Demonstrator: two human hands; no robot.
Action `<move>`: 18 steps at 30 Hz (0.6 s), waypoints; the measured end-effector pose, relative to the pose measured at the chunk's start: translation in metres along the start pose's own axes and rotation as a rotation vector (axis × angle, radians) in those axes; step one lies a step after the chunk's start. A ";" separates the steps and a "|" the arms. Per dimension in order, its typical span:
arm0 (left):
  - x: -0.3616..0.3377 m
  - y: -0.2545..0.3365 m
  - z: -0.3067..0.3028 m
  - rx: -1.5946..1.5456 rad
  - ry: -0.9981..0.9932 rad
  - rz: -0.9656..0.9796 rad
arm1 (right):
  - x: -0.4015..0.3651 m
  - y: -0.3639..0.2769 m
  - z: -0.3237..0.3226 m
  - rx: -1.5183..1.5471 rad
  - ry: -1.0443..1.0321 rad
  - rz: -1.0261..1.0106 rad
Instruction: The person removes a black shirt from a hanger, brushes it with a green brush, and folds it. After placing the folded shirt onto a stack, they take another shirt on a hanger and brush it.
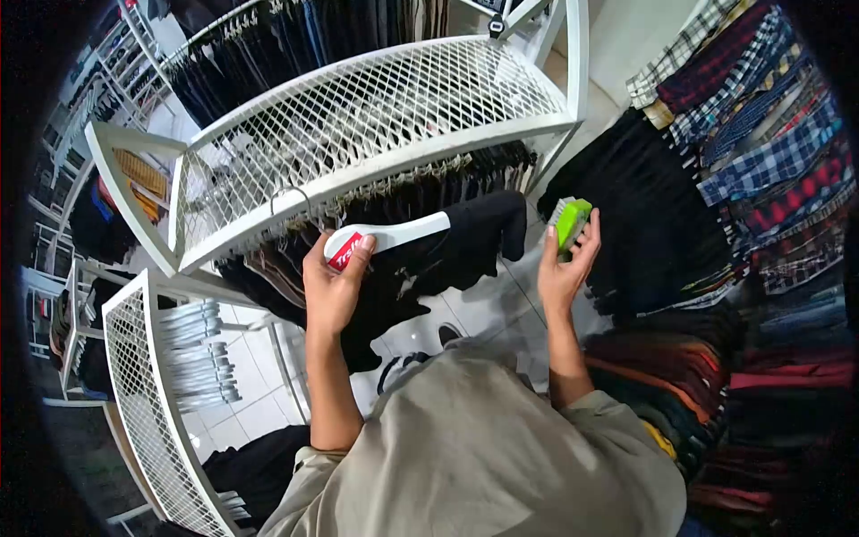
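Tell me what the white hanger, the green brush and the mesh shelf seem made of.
White hanger: smooth, glossy, moulded; likely plastic. Green brush: bright uniform body, probably plastic; pale bristles, fibre unclear. Mesh shelf: open diamond mesh in a solid frame; looks like white-painted metal.

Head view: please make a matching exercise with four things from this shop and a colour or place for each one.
Things:
1 hanger
2 brush
3 garment
4 mesh shelf

Colour or place:
A black, hanging from the hanger
B green, in the right hand
C white, in no hand
D white with a red label, in the left hand

Pairs: 1-D, 2-B, 3-A, 4-C.
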State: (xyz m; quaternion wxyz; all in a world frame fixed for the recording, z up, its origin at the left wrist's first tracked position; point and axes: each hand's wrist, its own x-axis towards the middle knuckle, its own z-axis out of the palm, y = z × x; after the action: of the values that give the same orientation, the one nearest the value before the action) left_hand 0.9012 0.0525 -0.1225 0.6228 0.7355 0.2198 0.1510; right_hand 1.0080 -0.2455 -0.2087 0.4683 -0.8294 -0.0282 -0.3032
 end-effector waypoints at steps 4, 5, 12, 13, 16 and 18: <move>-0.010 -0.010 -0.008 0.000 -0.062 0.018 | -0.041 -0.080 -0.003 -0.030 -0.137 -0.508; -0.014 -0.013 -0.010 -0.002 -0.107 0.008 | -0.054 -0.085 0.003 -0.015 -0.181 -0.556; -0.033 -0.035 -0.027 -0.075 -0.071 0.037 | -0.070 0.015 -0.016 -0.294 0.022 -0.001; -0.035 -0.039 -0.032 -0.078 -0.080 0.040 | -0.071 0.007 -0.026 -0.280 0.050 0.007; -0.041 -0.038 -0.039 -0.038 -0.079 0.066 | -0.077 -0.043 -0.035 -0.150 0.007 -0.031; -0.042 -0.034 -0.037 -0.024 -0.092 0.100 | -0.085 -0.090 -0.031 -0.049 -0.128 -0.196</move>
State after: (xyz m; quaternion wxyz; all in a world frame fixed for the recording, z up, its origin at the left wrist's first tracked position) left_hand 0.8424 0.0668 -0.1471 0.6328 0.7441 0.1522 0.1506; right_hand 0.8946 -0.1999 -0.1735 0.4134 -0.8515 -0.1318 -0.2944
